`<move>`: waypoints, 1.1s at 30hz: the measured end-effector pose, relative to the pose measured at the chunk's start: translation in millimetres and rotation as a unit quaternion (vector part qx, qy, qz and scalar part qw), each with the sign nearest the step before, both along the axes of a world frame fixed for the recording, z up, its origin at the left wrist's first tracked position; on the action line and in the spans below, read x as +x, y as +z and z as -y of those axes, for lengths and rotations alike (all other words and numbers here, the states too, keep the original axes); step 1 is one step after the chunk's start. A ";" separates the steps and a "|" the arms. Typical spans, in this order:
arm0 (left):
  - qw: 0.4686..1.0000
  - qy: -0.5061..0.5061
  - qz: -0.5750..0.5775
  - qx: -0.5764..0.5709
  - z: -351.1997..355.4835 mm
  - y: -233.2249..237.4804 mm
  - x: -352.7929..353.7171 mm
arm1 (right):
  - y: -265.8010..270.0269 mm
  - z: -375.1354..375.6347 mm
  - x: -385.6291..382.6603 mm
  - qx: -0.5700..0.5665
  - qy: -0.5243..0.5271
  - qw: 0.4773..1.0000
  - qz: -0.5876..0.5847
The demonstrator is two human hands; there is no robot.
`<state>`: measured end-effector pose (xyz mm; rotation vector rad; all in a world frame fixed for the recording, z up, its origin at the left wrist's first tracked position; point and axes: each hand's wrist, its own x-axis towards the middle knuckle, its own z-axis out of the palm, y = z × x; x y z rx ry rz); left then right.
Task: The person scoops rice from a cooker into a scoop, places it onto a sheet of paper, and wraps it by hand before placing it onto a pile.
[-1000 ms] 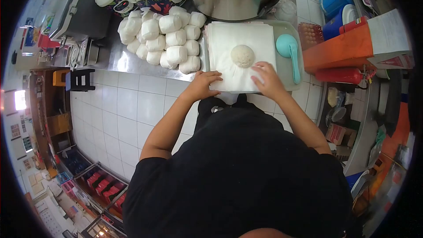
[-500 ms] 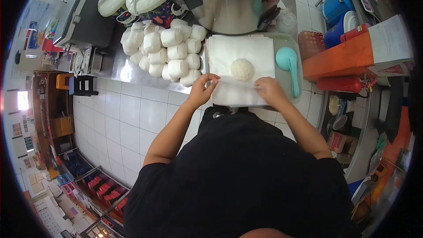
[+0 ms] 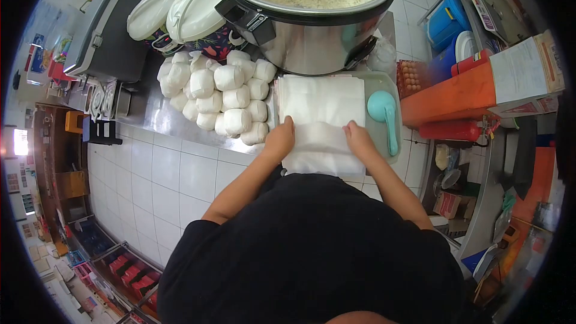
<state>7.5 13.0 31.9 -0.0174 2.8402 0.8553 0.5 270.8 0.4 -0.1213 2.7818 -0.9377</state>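
Observation:
My left hand (image 3: pixel 281 138) pinches the left edge of a white paper sheet (image 3: pixel 321 138), and my right hand (image 3: pixel 359 138) pinches its right edge. The sheet is folded over on a stack of white paper (image 3: pixel 322 94); the rice mound is hidden beneath it. This stack lies on a pale green tray (image 3: pixel 377 81). A turquoise scoop (image 3: pixel 381 108) rests on the tray, right of the paper. Left of the stack are several white wrapped bundles (image 3: pixel 237 120), piled on the metal counter.
A large steel cooker (image 3: pixel 312 45) full of rice stands behind the paper. Two lidded containers (image 3: pixel 195 15) are at the back left. To the right are an egg tray (image 3: pixel 410 78), an orange cabinet (image 3: pixel 447 99) and a red fire extinguisher (image 3: pixel 450 131).
The paper's near edge has been folded forward over the rice mound, which no longer shows. Both hands have moved with the sheet. The camera view has shifted, showing more of the cooker's rice.

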 end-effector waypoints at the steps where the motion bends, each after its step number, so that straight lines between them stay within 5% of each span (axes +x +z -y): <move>1: 0.999 -0.025 0.034 -0.031 -2.7 4.0 3.5 | 9.3 6.7 0.7 0.001 -0.001 1.000 -0.001; 4: 0.996 -0.053 0.004 -0.068 -2.7 26.3 4.9 | 39.2 17.8 -3.4 0.104 0.040 0.989 0.099; 6: 0.994 -0.055 -0.059 -0.075 -2.5 35.8 7.1 | 50.6 20.4 -17.3 0.166 0.073 0.983 -0.017; 8: 0.958 -0.241 -0.157 -0.001 -2.8 38.7 17.8 | 38.0 14.0 -45.7 0.151 0.137 0.972 -0.117; 9: 0.958 -0.240 -0.158 -0.002 -4.7 36.8 24.8 | 32.5 13.0 -60.1 0.134 0.200 0.947 -0.212; 11: 0.893 -0.412 -0.182 -0.016 -12.6 27.8 36.4 | 30.5 17.8 -84.4 0.155 0.208 0.954 -0.152; 16: 0.902 -0.392 -0.176 -0.036 -18.7 13.3 42.2 | 50.3 34.1 -114.7 0.293 0.308 0.905 0.032; 19: 0.911 -0.376 -0.169 -0.018 -19.8 11.8 42.7 | 59.1 32.2 -109.4 0.183 0.322 0.928 0.033; 21: 0.913 -0.372 -0.167 -0.005 -19.4 9.0 43.0 | 81.7 28.6 -88.4 0.016 0.334 0.931 0.144; 27: 0.911 -0.388 -0.140 0.002 -14.4 -2.1 48.6 | 51.1 11.3 -12.4 -0.048 0.319 0.945 0.061; 30: 0.943 -0.313 -0.101 0.046 -10.1 11.2 53.3 | 39.0 6.3 2.7 -0.076 0.276 0.958 0.033; 32: 0.899 -0.164 -0.388 -0.115 -12.6 53.9 44.8 | 38.4 5.7 5.7 -0.079 0.267 0.960 0.022; 33: 0.900 -0.169 -0.385 -0.115 -10.0 53.3 37.5 | 37.6 5.6 9.4 -0.080 0.264 0.961 0.014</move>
